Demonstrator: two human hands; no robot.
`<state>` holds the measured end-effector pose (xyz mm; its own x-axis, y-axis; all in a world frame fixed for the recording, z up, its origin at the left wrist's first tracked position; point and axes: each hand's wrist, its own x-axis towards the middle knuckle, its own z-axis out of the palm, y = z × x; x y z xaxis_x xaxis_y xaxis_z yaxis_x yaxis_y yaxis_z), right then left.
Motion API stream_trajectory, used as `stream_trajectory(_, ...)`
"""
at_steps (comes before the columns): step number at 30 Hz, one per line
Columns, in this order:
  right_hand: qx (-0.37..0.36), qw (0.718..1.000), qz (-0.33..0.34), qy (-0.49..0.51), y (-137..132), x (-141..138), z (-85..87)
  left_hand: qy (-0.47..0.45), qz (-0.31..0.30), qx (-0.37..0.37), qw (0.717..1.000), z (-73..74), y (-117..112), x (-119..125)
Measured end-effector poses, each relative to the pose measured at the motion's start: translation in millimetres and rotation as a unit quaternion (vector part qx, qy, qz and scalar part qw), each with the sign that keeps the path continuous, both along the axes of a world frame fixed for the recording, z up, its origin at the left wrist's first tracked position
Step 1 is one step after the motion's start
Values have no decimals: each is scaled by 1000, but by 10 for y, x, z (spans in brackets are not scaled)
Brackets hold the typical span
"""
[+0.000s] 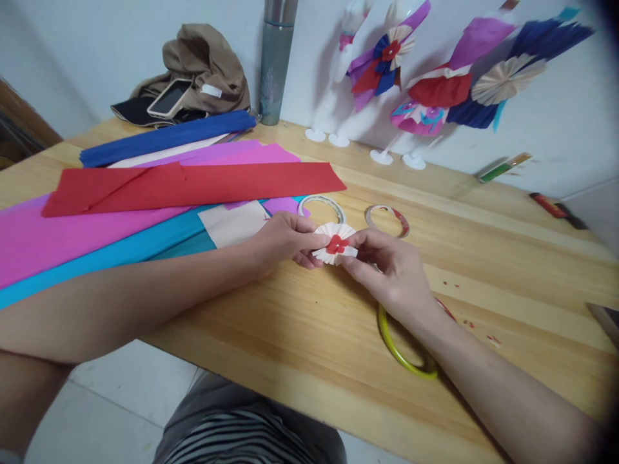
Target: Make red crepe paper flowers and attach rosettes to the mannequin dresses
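Note:
Between my two hands, above the wooden table, is a small cream pleated paper rosette (333, 230) with a red flower (337, 245) at its centre. My left hand (290, 240) pinches its left edge, thumb on top and the other fingers beneath. On the opposite side, the fingers of my right hand (387, 261) grip the rim close to the red flower. Just behind the rosette lies a white roll of tape (322, 201). A second, reddish tape roll (387, 219) rests beyond my right hand. Under my right wrist is a yellow ring (406, 361), partly covered by the arm.
Folded red paper (193, 187), pink sheets (97, 241), blue sheets (164, 136) and a cream square (235, 224) cover the table's left. Behind stand a flask (277, 71), a brown cap (207, 64), a phone (170, 98) and paper decorations on white stands (382, 156). A green-handled cutter (503, 169) leans right.

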<state>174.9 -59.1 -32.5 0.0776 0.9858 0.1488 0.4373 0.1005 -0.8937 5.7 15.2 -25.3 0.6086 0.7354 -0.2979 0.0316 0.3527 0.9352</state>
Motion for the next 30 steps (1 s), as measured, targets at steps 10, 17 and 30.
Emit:
stream_trajectory(10, 77, 997, 2, 14, -29, -31, 6, -16, -11, -25, 999, -21, 9, -2)
stream_trajectory(17, 106, 993, 12, -52, -30, 20, -60, -18, -27, -3, 999, -41, 8, 5)
stream_trajectory(30, 85, 996, 12, 7, -28, 18, -111, -7, -37, 82, 996, -64, 76, -23)
